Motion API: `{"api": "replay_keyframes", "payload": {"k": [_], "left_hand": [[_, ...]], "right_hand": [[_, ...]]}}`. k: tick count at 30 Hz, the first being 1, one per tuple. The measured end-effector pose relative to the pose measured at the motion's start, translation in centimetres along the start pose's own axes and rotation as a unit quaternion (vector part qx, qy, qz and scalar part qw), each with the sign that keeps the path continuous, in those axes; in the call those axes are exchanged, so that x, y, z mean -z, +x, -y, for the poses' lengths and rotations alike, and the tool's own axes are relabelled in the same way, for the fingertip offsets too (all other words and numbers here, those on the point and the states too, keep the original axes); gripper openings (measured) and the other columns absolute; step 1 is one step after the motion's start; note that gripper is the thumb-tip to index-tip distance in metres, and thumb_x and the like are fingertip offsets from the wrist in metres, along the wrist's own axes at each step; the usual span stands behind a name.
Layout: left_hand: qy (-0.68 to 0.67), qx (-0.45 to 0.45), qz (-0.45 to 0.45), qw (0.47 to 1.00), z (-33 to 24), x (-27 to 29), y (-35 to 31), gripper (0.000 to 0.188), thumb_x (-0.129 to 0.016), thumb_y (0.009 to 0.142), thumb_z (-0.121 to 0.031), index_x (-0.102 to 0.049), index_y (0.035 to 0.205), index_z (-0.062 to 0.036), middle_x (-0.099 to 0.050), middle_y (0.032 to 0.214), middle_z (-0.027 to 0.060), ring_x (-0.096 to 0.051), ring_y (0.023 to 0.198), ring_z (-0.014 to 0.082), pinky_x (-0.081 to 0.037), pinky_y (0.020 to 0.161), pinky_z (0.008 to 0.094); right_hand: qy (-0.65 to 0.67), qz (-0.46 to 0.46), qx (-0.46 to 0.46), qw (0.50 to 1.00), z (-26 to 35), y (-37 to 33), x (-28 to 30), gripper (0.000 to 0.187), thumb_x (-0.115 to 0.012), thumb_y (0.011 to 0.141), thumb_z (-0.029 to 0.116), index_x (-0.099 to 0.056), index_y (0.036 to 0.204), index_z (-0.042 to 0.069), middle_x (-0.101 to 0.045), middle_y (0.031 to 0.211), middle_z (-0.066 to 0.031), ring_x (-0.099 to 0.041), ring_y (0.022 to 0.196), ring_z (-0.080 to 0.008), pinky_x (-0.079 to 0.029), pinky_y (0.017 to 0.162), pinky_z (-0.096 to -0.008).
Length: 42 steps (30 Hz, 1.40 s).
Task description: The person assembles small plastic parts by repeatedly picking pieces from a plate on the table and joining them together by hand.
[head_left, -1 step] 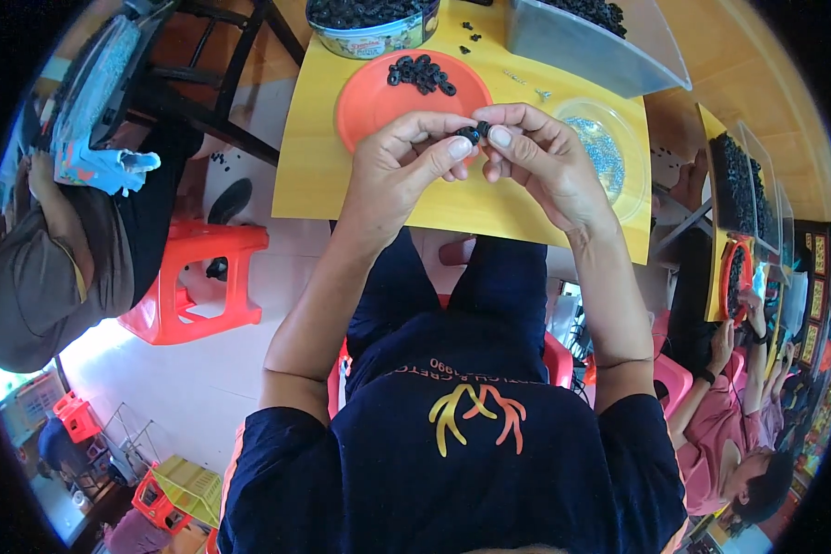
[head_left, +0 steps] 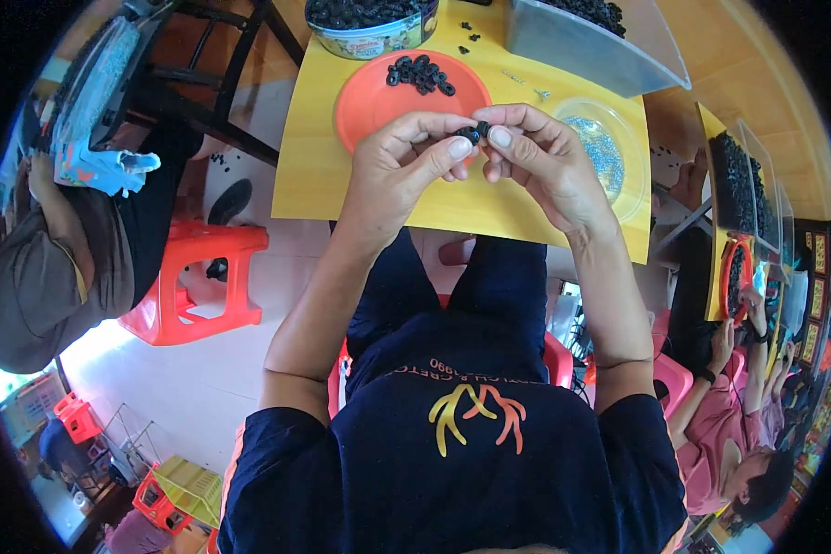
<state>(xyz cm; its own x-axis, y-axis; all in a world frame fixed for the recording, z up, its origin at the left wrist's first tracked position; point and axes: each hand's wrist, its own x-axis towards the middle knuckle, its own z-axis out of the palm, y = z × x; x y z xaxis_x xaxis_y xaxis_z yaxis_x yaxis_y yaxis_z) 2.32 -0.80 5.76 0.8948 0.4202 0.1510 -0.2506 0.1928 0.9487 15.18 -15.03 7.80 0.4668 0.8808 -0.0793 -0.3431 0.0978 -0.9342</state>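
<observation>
My left hand (head_left: 395,166) pinches a small round black plastic part (head_left: 468,135) between thumb and fingers, above the front right of an orange plate (head_left: 353,106). Against it, my right hand (head_left: 549,164) holds a smaller black piece (head_left: 483,128) at its fingertips. The two pieces meet or nearly meet; whether they are joined I cannot tell. Several black ring-like parts (head_left: 422,72) lie heaped at the far side of the plate. To the right of my right hand, a clear round dish (head_left: 633,185) holds many tiny silvery pieces (head_left: 605,152).
A round tub (head_left: 369,42) of black parts stands at the far left of the yellow tabletop (head_left: 309,185). A translucent bin (head_left: 586,57) is at the far right. Loose bits (head_left: 471,38) lie between them. A red stool (head_left: 194,286) and another person (head_left: 51,268) are left; a pink-shirted person (head_left: 720,415) works at right.
</observation>
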Motion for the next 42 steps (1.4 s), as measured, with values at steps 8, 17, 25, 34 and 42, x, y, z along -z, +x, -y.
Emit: {"api": "replay_keyframes", "payload": {"k": [8, 17, 25, 34, 42], "left_hand": [[-0.014, 0.004, -0.008, 1.0, 0.0, -0.1, 0.6, 0.021, -0.064, 0.09, -0.007, -0.062, 0.108, 0.0025, -0.067, 0.089, 0.0074, -0.061, 0.074, 0.0104, -0.05, 0.069, 0.0233], [-0.016, 0.001, -0.075, 0.997, 0.4, 1.8, 0.5, 0.019, -0.062, 0.09, -0.005, -0.061, 0.107, 0.0021, -0.067, 0.089, 0.0097, -0.061, 0.072, 0.0106, -0.05, 0.068, 0.0224], [0.008, 0.005, -0.064, 0.998, 0.6, 2.1, 0.6, 0.017, -0.062, 0.09, -0.006, -0.061, 0.106, 0.0008, -0.067, 0.088, 0.007, -0.061, 0.071, 0.0091, -0.051, 0.067, 0.0227], [-0.013, -0.002, -0.031, 0.999, 0.4, 1.6, 0.7, 0.017, -0.062, 0.091, -0.007, -0.06, 0.105, 0.0019, -0.067, 0.086, 0.0075, -0.062, 0.071, 0.0106, -0.051, 0.066, 0.0236], [-0.006, 0.004, -0.019, 1.0, 0.1, 0.9, 0.6, 0.017, -0.062, 0.091, -0.007, -0.06, 0.104, 0.003, -0.067, 0.086, 0.0083, -0.063, 0.071, 0.011, -0.051, 0.065, 0.0233]], "right_hand": [[-0.165, -0.058, 0.141, 0.975, -0.3, 0.2, -1.2, 0.023, -0.062, 0.091, 0.008, -0.064, 0.113, 0.001, -0.066, 0.089, -0.0035, -0.059, 0.077, -0.0082, -0.05, 0.071, -0.0227], [0.048, -0.07, 0.034, 0.996, -0.4, 3.5, -1.0, 0.02, -0.064, 0.09, 0.011, -0.065, 0.107, 0.0, -0.065, 0.084, -0.0039, -0.06, 0.07, -0.0068, -0.052, 0.066, -0.0232], [0.078, -0.052, 0.033, 0.995, -1.0, 4.0, -0.8, 0.018, -0.065, 0.089, 0.01, -0.067, 0.104, -0.001, -0.066, 0.086, -0.0025, -0.058, 0.07, -0.0068, -0.053, 0.064, -0.0224], [0.037, -0.066, 0.031, 0.997, -0.4, 1.9, -1.8, 0.021, -0.067, 0.088, 0.01, -0.067, 0.106, 0.0, -0.063, 0.077, -0.0005, -0.057, 0.067, -0.0067, -0.051, 0.063, -0.0216], [0.0, -0.082, 0.048, 0.996, -0.5, 1.3, -1.4, 0.019, -0.068, 0.087, 0.009, -0.067, 0.103, 0.0, -0.063, 0.076, -0.0011, -0.058, 0.067, -0.0061, -0.051, 0.062, -0.022]]}}
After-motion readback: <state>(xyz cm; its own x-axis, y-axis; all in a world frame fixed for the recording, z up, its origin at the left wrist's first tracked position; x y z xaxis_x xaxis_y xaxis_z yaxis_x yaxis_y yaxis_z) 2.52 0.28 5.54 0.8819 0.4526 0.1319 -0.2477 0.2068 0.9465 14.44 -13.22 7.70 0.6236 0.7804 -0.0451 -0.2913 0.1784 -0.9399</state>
